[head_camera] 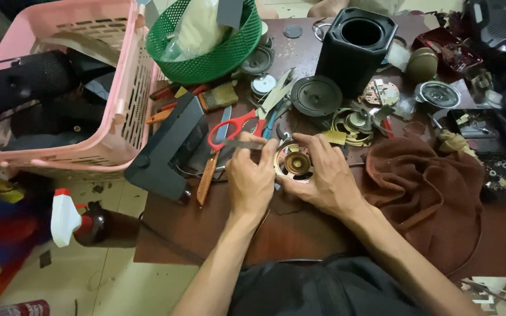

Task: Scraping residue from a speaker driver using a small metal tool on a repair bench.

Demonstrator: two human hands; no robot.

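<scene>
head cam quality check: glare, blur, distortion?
Head view: wide-angle bowing curves the pink basket and table edge; warm, dim lighting; mild glare on the speaker part between left hand and right hand; centre sharp, corners soft, dark.

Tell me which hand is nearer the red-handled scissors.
Left. The left hand lies just below the red-handled scissors, almost touching the handles; the right hand is farther right, holding the small speaker part.

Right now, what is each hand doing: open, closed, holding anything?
Left hand: closed on a thin flat blade-like tool.
Right hand: gripping the small round speaker driver at its rim.
</scene>
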